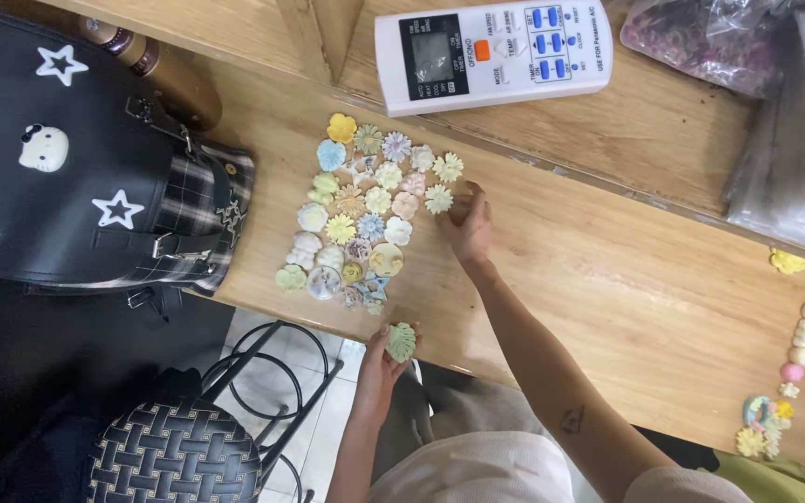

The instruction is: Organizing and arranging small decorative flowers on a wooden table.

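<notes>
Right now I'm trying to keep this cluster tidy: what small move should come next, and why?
Probably bring the green leaf piece, held in the left hand at the table edge, up to the cluster of pastel flower pieces and set it at the bare lower right edge. The right hand already rests beside the cluster's right side, so it could steady the neighbours.

A single head-worn view looks steeply down from above the person's near edge of the wooden bench (607, 279), close enough that both forearms fill the lower middle. It faces the bench's far edge. Floor tiles and a wire stool (272, 373) show below the near edge.
</notes>
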